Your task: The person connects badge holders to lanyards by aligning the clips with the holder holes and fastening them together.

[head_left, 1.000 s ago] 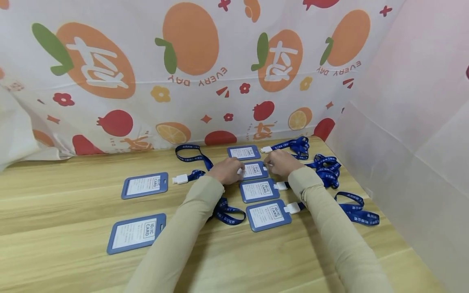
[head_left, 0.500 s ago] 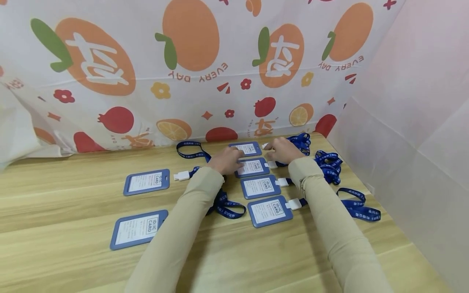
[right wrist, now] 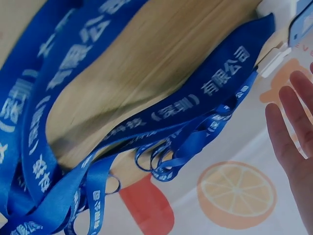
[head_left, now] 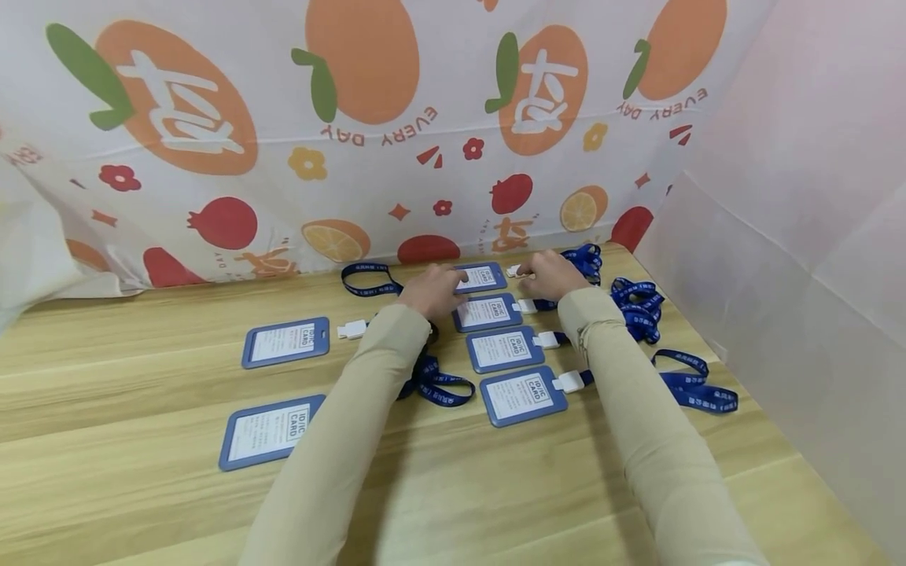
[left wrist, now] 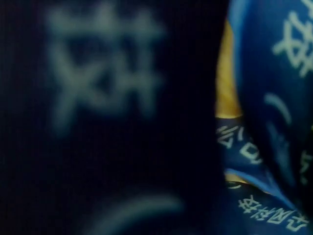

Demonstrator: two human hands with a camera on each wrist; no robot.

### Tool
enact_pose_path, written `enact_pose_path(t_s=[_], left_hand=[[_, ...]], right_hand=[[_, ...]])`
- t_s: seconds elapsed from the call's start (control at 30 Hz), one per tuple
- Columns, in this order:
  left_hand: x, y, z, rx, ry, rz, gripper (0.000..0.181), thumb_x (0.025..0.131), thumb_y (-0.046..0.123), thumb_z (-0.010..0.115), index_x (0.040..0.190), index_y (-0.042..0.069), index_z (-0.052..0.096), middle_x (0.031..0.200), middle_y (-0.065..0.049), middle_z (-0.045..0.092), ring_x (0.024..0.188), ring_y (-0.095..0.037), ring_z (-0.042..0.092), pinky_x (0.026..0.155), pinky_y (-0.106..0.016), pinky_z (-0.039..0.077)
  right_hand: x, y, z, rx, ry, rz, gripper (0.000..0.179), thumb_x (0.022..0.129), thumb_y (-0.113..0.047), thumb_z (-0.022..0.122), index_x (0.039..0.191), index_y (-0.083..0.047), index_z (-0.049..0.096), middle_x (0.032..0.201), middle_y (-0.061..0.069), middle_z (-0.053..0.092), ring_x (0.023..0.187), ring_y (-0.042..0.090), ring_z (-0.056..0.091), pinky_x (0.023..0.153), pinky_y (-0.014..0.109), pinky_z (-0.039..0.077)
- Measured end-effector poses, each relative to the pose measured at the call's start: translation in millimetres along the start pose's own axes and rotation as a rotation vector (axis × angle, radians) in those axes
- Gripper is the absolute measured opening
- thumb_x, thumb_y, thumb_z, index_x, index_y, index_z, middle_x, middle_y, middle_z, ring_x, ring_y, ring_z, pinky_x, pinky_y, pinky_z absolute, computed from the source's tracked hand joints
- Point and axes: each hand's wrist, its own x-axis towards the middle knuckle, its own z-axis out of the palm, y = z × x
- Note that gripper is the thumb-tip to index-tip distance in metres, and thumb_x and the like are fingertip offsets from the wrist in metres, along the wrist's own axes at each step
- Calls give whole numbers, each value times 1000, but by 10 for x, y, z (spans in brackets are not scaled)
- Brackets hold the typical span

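Note:
In the head view, my left hand [head_left: 432, 291] reaches to the left end of the farthest blue ID card holder [head_left: 481, 276], its fingertips at the edge. My right hand [head_left: 554, 275] is at that holder's right, thumb and forefinger apart beside a white lanyard clip [head_left: 513, 270]. Straight, spread fingers [right wrist: 288, 115] show in the right wrist view, next to blue lanyards [right wrist: 181, 103]. Below the farthest holder lie a second holder [head_left: 487, 312], a third [head_left: 504, 349] and a fourth [head_left: 524, 396], each meeting a white clip. A dark lanyard strap [left wrist: 122, 147] fills most of the left wrist view.
On the left of the wooden table [head_left: 141, 424] lie an upper card holder [head_left: 286, 342] and a lower one [head_left: 265, 435], partly behind the left sleeve. A loose clip [head_left: 351, 329] and a bunched lanyard [head_left: 442, 381] are near that arm. A fruit-print cloth [head_left: 269, 189] hangs behind.
Both hands have moved away from the second holder to the farthest one. A white clip now shows at the second holder's right end. The view has tilted slightly down.

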Motion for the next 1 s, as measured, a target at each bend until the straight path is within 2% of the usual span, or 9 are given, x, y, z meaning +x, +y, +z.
enact_pose_path(t_s=[0.27,0.5,0.73,1.0], left_hand=[[31,-5,-23,33,20,-8,42,102,21,64,141,7,60,144,-15,55,128,-31,49,111,-46,39],[90,12,-23,44,13,-5,42,102,21,63,141,7,59,142,-14,56,126,-30,49,112,-44,39],[156,-11,-43,52,32,-12,42,102,22,63,141,8,60,139,-14,58,122,-29,51,109,-45,42],[190,8,-40,40,20,-32,42,102,22,63,142,8,59,140,-14,58,123,-29,51,110,-46,41]], right_hand=[[70,84,41,-12,1,0,30,97,-9,61,123,3,71,123,18,69,119,34,60,105,48,45],[81,1,1,32,34,15,33,98,-11,64,129,1,68,129,18,66,124,32,58,106,48,44],[100,-57,-30,-1,25,6,32,99,-9,65,129,1,68,131,19,64,126,34,57,105,47,46],[141,3,19,-41,22,27,31,99,-10,63,128,-1,69,129,16,66,122,31,59,104,47,46]])
